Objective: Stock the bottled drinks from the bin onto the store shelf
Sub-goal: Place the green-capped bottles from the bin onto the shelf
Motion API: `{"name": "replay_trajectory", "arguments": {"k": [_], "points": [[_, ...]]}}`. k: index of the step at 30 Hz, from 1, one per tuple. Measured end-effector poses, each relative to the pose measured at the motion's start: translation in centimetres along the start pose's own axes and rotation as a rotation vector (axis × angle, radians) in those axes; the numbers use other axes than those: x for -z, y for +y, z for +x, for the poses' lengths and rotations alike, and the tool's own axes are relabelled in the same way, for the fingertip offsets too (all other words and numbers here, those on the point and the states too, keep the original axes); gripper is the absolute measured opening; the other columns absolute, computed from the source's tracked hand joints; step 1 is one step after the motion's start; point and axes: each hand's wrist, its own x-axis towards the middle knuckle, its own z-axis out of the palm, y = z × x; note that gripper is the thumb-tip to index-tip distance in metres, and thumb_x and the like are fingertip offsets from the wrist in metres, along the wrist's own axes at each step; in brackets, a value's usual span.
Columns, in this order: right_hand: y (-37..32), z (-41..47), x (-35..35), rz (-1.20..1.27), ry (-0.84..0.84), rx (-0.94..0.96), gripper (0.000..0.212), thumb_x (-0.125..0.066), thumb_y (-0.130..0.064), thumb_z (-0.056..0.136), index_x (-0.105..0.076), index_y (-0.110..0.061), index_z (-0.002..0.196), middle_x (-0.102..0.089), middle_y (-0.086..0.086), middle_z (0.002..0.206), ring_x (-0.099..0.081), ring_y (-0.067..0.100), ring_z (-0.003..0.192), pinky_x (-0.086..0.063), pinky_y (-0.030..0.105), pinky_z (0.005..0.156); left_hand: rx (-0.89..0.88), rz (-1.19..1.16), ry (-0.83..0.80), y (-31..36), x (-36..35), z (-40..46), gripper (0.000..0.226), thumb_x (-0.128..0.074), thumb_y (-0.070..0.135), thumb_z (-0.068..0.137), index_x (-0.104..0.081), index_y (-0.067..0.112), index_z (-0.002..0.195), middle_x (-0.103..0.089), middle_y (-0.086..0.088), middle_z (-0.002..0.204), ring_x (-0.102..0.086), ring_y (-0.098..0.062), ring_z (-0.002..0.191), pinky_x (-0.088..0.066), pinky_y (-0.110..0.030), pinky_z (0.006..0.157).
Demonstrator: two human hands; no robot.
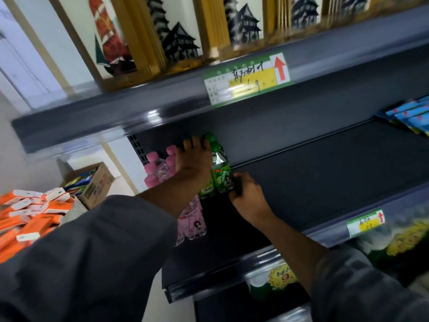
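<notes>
A green-capped bottle (220,168) with a green label stands on the dark shelf (325,182), next to a second green bottle (207,190) mostly hidden behind my wrist. My left hand (192,159) reaches over the tops of the bottles, fingers curled at a cap; which bottle it grips is unclear. My right hand (246,194) pinches the base of the green-labelled bottle. Several pink-capped bottles (157,168) stand to the left, and pink-labelled ones (192,224) sit in front.
Framed pictures (162,38) line the upper shelf, above a price tag (248,77). Blue packets (411,115) lie at the right of the shelf. Orange boxes (30,214) and a cardboard carton (92,184) sit at left. Yellow-green packages (394,238) fill the shelf below.
</notes>
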Motion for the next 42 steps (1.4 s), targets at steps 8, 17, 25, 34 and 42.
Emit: {"name": "replay_trajectory", "arguments": {"k": [8, 17, 25, 34, 42], "points": [[-1.0, -3.1, 5.4, -0.333, 0.174, 0.069, 0.050, -0.066, -0.025, 0.092, -0.053, -0.003, 0.135, -0.053, 0.016, 0.129, -0.049, 0.033, 0.121, -0.042, 0.036, 0.098, -0.120, -0.025, 0.262, 0.5, 2.0, -5.5, 0.088, -0.078, 0.046, 0.074, -0.036, 0.022, 0.147, -0.040, -0.013, 0.138, -0.041, -0.038, 0.127, -0.020, -0.062, 0.117], [0.8, -9.8, 16.6, -0.739, 0.496, 0.013, 0.060, -0.065, -0.041, 0.089, -0.052, -0.006, 0.136, -0.053, 0.017, 0.137, -0.048, 0.040, 0.120, -0.046, 0.052, 0.096, -0.443, -0.397, 0.357, 14.4, 5.2, -10.0, 0.061, -0.062, 0.047, 0.089, -0.044, 0.029, 0.145, -0.045, -0.004, 0.141, -0.044, -0.027, 0.128, -0.037, -0.042, 0.104], [5.7, -17.5, 27.8, -0.823, 0.580, -0.210, 0.067, -0.068, -0.042, 0.080, -0.052, -0.012, 0.138, -0.052, 0.013, 0.138, -0.047, 0.039, 0.125, -0.046, 0.051, 0.098, -0.650, -0.527, 0.382, 28.4, 8.1, -13.0, 0.079, -0.068, 0.051, 0.086, -0.032, 0.032, 0.153, -0.035, -0.005, 0.154, -0.041, -0.031, 0.132, -0.033, -0.046, 0.110], [11.2, -25.3, 33.1, -0.859, 0.618, -0.413, 0.066, -0.078, -0.033, 0.078, -0.054, -0.016, 0.138, -0.051, 0.014, 0.139, -0.045, 0.039, 0.124, -0.045, 0.049, 0.100, -0.772, -0.696, 0.384, 37.4, 6.0, -17.1, 0.066, -0.080, 0.044, 0.073, -0.059, 0.025, 0.133, -0.058, -0.005, 0.120, -0.059, -0.031, 0.104, -0.048, -0.045, 0.086], [15.4, -28.0, 35.2, -0.788, 0.541, -0.547, 0.068, -0.067, -0.031, 0.095, -0.034, -0.030, 0.154, -0.032, 0.011, 0.159, -0.031, 0.032, 0.144, -0.041, 0.046, 0.114, -0.875, -0.714, 0.277, 43.0, 4.5, -18.3, 0.064, -0.074, 0.044, 0.082, -0.052, 0.027, 0.140, -0.052, -0.003, 0.130, -0.053, -0.025, 0.116, -0.050, -0.039, 0.092]]}}
